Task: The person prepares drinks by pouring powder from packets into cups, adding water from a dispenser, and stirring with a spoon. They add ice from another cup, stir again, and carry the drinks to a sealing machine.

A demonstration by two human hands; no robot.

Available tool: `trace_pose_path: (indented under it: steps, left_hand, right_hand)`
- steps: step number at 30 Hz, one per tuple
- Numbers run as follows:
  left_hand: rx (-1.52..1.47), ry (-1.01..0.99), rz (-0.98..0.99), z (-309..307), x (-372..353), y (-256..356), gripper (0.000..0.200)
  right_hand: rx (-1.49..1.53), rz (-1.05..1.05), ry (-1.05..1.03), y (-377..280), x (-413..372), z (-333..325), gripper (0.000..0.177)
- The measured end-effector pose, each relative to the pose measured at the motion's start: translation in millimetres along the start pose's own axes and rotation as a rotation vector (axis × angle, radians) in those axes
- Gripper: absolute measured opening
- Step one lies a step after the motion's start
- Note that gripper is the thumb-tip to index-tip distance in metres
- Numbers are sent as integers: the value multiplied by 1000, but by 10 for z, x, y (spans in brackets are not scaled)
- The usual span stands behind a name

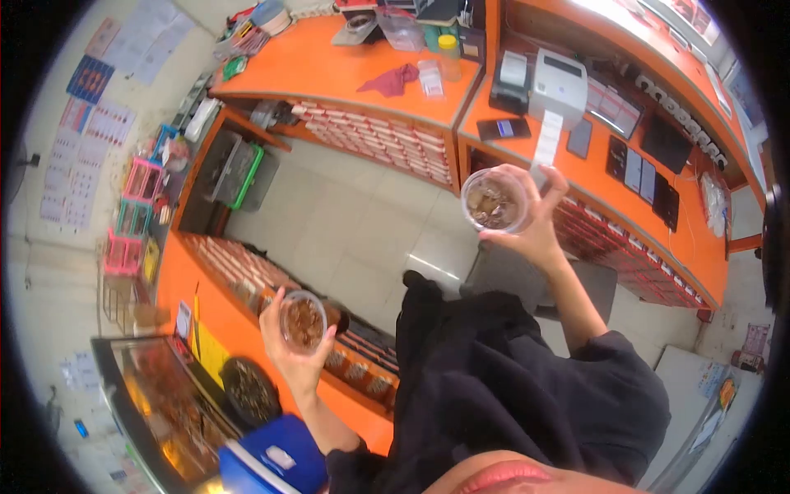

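Observation:
A clear plastic cup with brown contents is held in my left hand, its fingers and thumb wrapped round the sides. This cup is over the edge of the left orange counter. My right hand grips another clear plastic cup by its side, thumb below and fingers above in this view. Through its open top show brown liquid and what look like ice pieces. The right cup is raised over the tiled floor, near the corner of the right orange counter.
On the right counter stand a white label printer and several phones. A black bowl, a blue box and a glass display case are at lower left. A grey stool stands behind my right arm.

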State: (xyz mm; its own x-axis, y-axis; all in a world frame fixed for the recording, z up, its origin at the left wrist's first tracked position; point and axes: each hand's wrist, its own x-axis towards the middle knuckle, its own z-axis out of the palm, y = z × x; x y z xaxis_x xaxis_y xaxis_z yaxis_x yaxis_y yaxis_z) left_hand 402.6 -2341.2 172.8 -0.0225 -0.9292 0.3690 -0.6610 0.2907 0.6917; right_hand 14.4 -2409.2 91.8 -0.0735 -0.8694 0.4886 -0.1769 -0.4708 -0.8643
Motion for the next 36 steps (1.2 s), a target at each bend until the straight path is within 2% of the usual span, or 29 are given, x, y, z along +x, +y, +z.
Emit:
trace_pose_path:
  steps: [2,4,6,8,9,10,12,13,14,16,18,20,22,24,25,26,27,28,29,31,32,34,35,36]
  left_hand:
    - [20,11,-21,11,480,-443,84]
    - [165,3,-36,-1,951,-835,83]
    - [120,-37,50,50,1808,-1541,84]
    - [158,-110,28,96,2423,-1948,84]
    - [172,-151,-9,153,2749,-2054,84]
    - [176,-163,3,226,3062,-2200,84]
    - [148,-214,94,424,3768,-2604,84]
    - [172,-231,137,526,4107,-2775,84]
    - [186,-243,179,680,4457,-2962,84]
    - [129,-271,215,1032,5062,-3437,80]
    - [171,-238,283,1476,5631,-3960,77]
    - [205,-255,300,1841,6134,-4245,78]
    - [227,-240,345,2174,6581,-4485,78]
    - [287,-178,318,2526,7032,-4638,79]
    - [257,-134,274,2687,7207,-4685,77]
    - [302,-111,357,2839,7403,-4839,74]
    - [336,-86,460,3020,7608,-5042,72]
    - [329,-83,466,3177,7786,-5181,72]
    - [371,-83,487,3341,7942,-5353,75]
    - [423,-189,445,3553,8237,-5620,79]
    - [397,-208,480,3609,8365,-5685,79]
    - [391,-187,363,3740,8592,-5788,82]
    - [379,-208,373,3806,8685,-5851,82]
    - [392,-217,349,3844,8826,-5908,85]
  right_hand:
    - [-7,-34,23,313,447,355,115]
    - [-45,-9,50,570,794,691,114]
    - [-123,-3,131,847,1352,1037,113]
    - [-360,12,265,1025,1614,1310,97]
    - [-1,3,363,1170,1795,1498,86]
    - [-1,7,380,1171,1860,1573,86]
    - [-1066,241,115,950,2126,1665,111]
    - [-558,122,294,1251,2172,1755,104]
    - [-550,115,303,1388,2261,1852,104]
    - [-487,185,498,1516,2395,2025,99]
    - [-597,146,489,1507,2709,2162,95]
    - [-647,285,567,1674,2914,2308,98]
    - [-694,268,568,1972,3107,2405,100]
    - [-927,296,626,2243,3380,2496,99]
    - [-617,263,788,2453,3529,2581,101]
    - [-624,212,833,2509,3750,2629,101]
    - [-643,217,793,2546,3950,2697,101]
    - [-665,241,750,2581,4133,2751,103]
    - [-692,211,810,2704,4344,2771,103]
    - [-303,11,865,2909,4687,2946,106]
    - [-332,9,902,2897,4846,3009,106]
    - [-495,53,821,2852,5157,3066,109]
    - [-488,-68,828,2998,5269,3085,108]
    - [-500,-53,846,2990,5407,3132,108]
